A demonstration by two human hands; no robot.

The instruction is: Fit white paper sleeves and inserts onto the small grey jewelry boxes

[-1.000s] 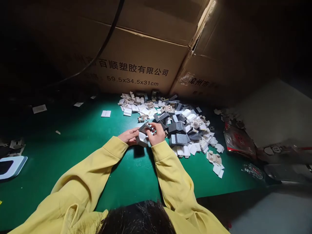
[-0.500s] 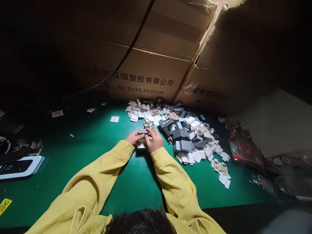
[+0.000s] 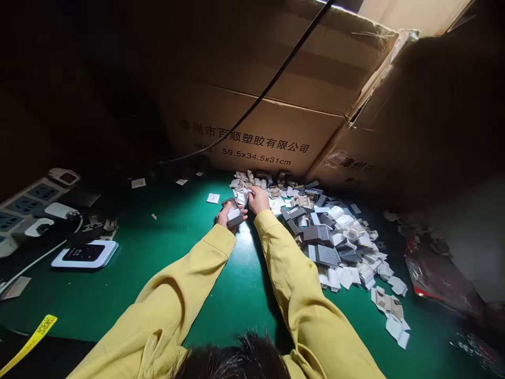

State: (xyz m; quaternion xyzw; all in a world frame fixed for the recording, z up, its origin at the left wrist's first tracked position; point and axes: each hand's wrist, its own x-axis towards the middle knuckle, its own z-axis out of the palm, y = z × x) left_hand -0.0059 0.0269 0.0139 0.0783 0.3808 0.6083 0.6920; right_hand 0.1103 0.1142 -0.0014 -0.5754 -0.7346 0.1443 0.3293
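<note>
My left hand (image 3: 224,216) is wrapped round a small dark grey box (image 3: 235,217), tilted, its inside showing a pale lining. Up and to the right, my right hand (image 3: 259,200) has its fingertips pinched on a small white paper piece (image 3: 249,191), partly hidden by the fingers. That hand is over the near left edge of a heap of folded white papers (image 3: 278,203). Several dark grey boxes (image 3: 317,234) lie in the heap to the right of my hands.
Large cardboard cartons (image 3: 252,126) stand behind the green table (image 3: 165,221), with a black cable (image 3: 272,84) hanging in front. To the left are a white device (image 3: 84,255) and a power strip (image 3: 29,205). A red-edged plastic bag (image 3: 437,273) lies at the right.
The view has swung left. Both hands were together on the box; now my right hand has moved away towards the papers, while my left keeps the box, now open and tilted.
</note>
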